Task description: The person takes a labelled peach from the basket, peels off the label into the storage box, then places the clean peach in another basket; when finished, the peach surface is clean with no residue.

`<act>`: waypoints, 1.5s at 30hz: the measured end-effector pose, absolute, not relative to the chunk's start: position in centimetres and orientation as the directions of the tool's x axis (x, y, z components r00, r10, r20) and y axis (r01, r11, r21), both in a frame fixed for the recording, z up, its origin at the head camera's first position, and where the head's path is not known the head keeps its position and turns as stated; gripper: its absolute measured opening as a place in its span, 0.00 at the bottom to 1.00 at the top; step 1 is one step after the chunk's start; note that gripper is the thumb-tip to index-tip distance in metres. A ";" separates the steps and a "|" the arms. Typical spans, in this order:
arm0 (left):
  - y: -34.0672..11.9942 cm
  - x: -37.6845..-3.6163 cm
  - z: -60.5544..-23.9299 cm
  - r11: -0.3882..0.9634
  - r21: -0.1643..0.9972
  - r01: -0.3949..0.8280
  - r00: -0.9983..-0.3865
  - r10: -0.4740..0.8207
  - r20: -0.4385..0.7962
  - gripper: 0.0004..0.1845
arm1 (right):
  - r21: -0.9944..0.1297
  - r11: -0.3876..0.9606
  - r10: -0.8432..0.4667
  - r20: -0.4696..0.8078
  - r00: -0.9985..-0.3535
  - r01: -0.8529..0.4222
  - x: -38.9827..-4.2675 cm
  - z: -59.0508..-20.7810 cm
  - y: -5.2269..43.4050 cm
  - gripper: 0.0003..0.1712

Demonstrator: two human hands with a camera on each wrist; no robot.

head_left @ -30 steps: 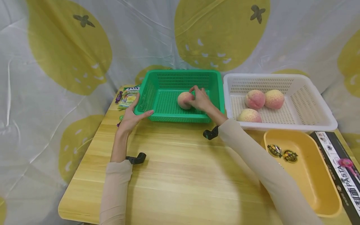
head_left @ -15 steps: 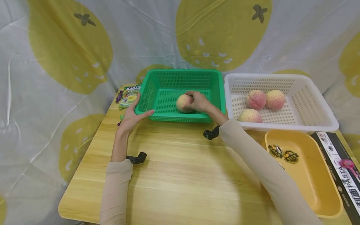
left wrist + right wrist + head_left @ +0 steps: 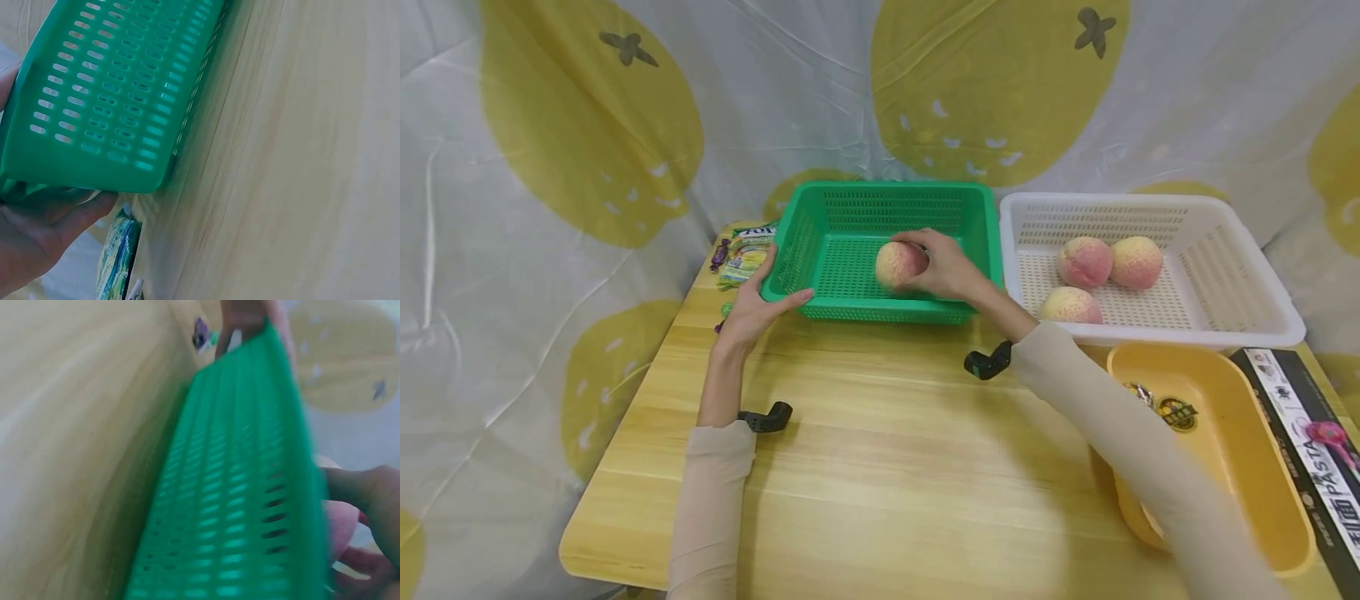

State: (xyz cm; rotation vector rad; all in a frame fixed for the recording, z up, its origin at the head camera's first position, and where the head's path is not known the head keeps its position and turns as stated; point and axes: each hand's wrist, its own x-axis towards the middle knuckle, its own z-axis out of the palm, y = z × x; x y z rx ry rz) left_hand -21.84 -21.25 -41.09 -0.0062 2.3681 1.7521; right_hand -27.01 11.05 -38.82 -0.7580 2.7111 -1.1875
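Left hand (image 3: 758, 307) comes first as I look across: it holds the near left corner of the green basket (image 3: 850, 312), thumb lying along the front wall and fingers up the side, a loose brace more than a tight grasp. Just beyond it, tucked against the basket's left wall, lie some sweets packets (image 3: 743, 254) on the wooden surface (image 3: 880, 467).

Moving along, the peach (image 3: 900, 264) sits inside the green basket, and the right hand (image 3: 947, 268) has its fingers curled round the fruit's right side. From the head view I cannot tell whether the peach rests on the basket floor or hangs just clear of it. The right wrist view is blurred, showing only the basket wall and a bit of finger.

Further right stands the white basket (image 3: 1262, 312) with three more peaches (image 3: 1086, 261) in it, touching or nearly touching one another, then the yellow tray (image 3: 1277, 467) and a pasta box (image 3: 1311, 450) at the edge.

What worries me is the hold on the fruit: it is a one-sided grasp on a round, smooth thing, so a hurried lift could let it roll out of the fingers and thump against the basket wall. The right sleeve also passes low over the yellow tray, and a careless sweep could drag it.
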 end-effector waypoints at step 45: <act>-4.4 -9.7 -42.5 0.517 0.838 0.175 -0.852 0.506 -0.133 0.38 | -0.589 0.586 -0.579 0.175 -0.797 -0.556 -9.8 -43.0 19.3 0.39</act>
